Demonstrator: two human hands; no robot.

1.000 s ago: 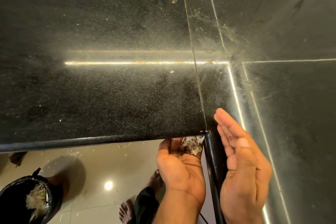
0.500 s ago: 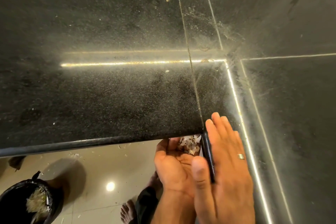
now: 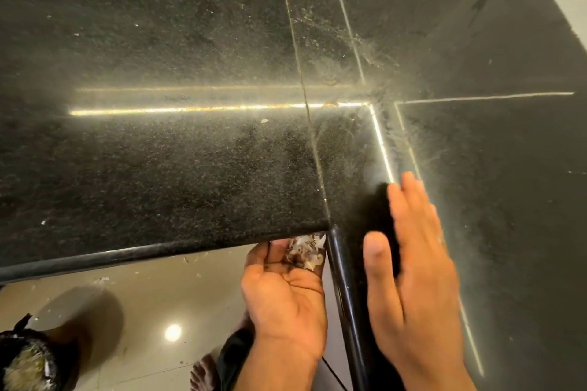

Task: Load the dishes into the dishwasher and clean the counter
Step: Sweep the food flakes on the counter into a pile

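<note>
A black speckled stone counter (image 3: 178,168) fills most of the view, dusted with fine crumbs and a few pale flecks. My left hand (image 3: 286,289) is cupped palm up just below the counter's inner corner. A small heap of whitish scraps (image 3: 306,251) lies in it by the fingers. My right hand (image 3: 413,263) lies flat on the counter just right of the rounded edge, fingers straight and together, slightly blurred.
A black-lined bin (image 3: 25,362) with pale waste in it stands on the glossy beige floor (image 3: 152,295) at the lower left. Scraps are scattered on the floor under the counter edge. A bare foot (image 3: 203,374) shows below my left hand.
My right hand went from on edge to flat at the counter edge beside my left hand, then moved right and up, away from the edge. My left hand stayed cupped under the corner.
</note>
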